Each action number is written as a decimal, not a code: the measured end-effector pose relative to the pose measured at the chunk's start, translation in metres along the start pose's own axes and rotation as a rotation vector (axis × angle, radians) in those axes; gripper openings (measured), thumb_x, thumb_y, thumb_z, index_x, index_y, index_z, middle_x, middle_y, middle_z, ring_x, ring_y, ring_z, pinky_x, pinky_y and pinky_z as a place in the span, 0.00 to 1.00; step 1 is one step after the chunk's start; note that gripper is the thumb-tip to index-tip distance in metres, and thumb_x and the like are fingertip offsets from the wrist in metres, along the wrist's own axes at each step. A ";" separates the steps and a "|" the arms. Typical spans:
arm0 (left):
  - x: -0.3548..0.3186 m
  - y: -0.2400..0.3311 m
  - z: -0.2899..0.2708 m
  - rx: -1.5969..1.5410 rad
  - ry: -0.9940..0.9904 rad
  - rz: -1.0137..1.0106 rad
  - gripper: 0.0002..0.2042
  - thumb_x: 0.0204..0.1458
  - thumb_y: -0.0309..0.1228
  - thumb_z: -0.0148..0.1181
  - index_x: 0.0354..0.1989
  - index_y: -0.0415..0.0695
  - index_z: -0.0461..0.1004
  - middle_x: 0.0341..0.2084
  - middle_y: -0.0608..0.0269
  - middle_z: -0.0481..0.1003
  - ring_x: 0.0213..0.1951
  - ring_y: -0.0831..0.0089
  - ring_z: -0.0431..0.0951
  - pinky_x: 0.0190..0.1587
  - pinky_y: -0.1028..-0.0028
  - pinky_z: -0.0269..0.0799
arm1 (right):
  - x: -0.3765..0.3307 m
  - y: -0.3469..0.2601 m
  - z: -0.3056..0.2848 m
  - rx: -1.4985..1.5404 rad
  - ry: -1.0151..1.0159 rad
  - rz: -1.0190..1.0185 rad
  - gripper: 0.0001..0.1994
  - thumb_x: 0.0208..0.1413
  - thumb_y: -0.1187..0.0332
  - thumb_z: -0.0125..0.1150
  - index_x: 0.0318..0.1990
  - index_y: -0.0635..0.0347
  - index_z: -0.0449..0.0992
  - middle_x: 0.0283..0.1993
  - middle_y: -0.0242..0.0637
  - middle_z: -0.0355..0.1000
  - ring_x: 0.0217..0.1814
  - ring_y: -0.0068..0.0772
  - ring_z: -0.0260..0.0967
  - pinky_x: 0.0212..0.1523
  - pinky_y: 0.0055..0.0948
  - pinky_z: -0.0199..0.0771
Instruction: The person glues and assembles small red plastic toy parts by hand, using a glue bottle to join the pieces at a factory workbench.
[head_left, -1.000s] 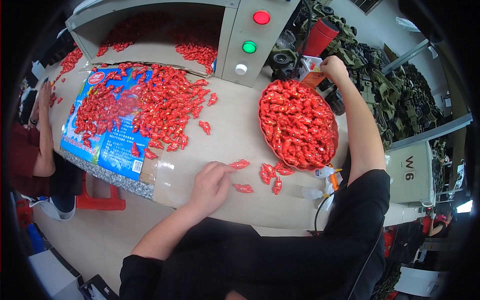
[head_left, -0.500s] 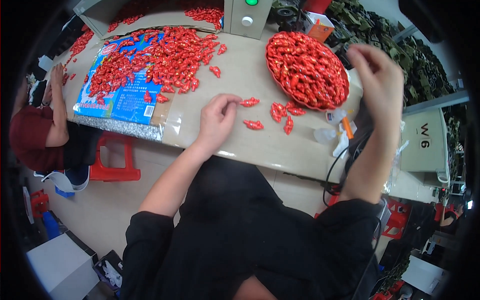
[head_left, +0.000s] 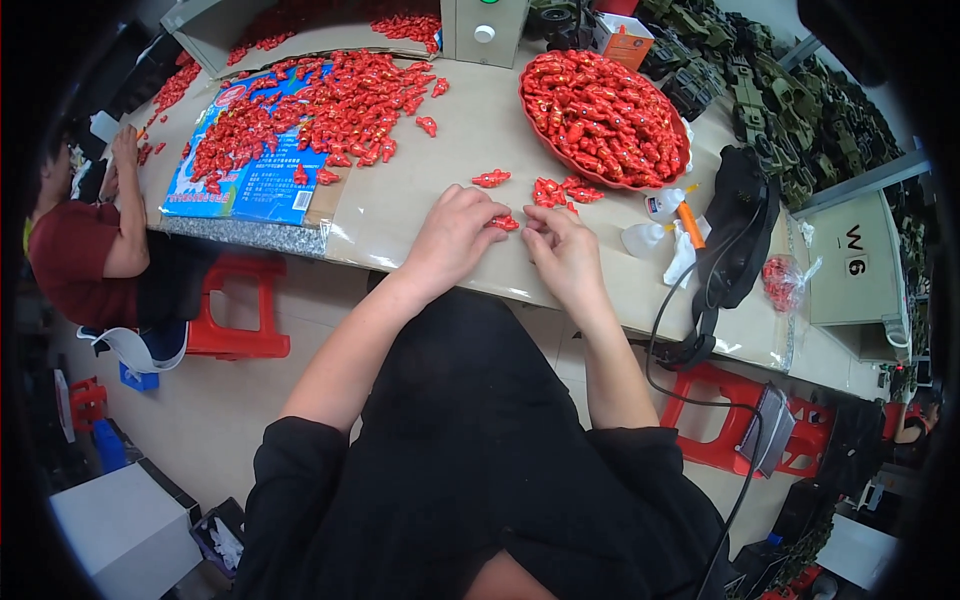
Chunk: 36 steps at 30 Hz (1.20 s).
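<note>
Red pieces point(head_left: 491, 179) — glossy (plastic by look)

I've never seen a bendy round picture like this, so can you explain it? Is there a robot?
No robot here, just a person's two bare hands. The left hand holds a small red piece; the right hand is close beside it, but whether it touches is hard to tell. A camera on the person's head looks down, and its wide view bends straight edges. On the table, more red pieces lie loose, on a blue sheet and heaped in a red bowl. Another person is at the left.
</note>
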<state>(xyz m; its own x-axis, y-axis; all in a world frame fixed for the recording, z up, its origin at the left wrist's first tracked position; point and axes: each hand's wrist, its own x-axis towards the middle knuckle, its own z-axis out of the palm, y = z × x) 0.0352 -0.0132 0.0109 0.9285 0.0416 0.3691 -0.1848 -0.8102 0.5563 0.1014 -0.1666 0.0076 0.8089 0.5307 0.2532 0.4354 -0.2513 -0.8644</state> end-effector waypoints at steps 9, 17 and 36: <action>-0.002 0.009 0.005 -0.876 0.014 -0.317 0.13 0.56 0.32 0.42 0.38 0.36 0.69 0.28 0.66 0.71 0.32 0.82 0.68 0.38 0.81 0.64 | -0.002 -0.007 -0.001 0.538 -0.087 0.253 0.12 0.51 0.69 0.53 0.41 0.67 0.70 0.25 0.29 0.69 0.23 0.11 0.62 0.21 0.14 0.63; -0.005 0.008 0.009 -0.762 0.033 -0.251 0.12 0.56 0.31 0.41 0.37 0.36 0.69 0.28 0.65 0.70 0.32 0.81 0.68 0.37 0.81 0.64 | -0.005 -0.007 0.001 0.602 -0.046 0.197 0.12 0.51 0.69 0.53 0.41 0.67 0.70 0.24 0.27 0.68 0.21 0.10 0.60 0.21 0.13 0.62; -0.011 0.008 0.006 -1.062 0.121 -0.302 0.05 0.51 0.28 0.49 0.34 0.39 0.66 0.30 0.67 0.67 0.29 0.82 0.67 0.35 0.82 0.65 | -0.008 -0.006 0.001 0.553 -0.083 0.202 0.06 0.45 0.77 0.57 0.33 0.67 0.70 0.25 0.27 0.67 0.21 0.07 0.57 0.21 0.09 0.57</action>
<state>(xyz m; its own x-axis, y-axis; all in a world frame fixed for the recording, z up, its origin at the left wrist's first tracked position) 0.0259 -0.0234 0.0066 0.9550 0.2566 0.1485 -0.1920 0.1535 0.9693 0.0918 -0.1684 0.0105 0.8112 0.5831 0.0444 -0.0124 0.0931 -0.9956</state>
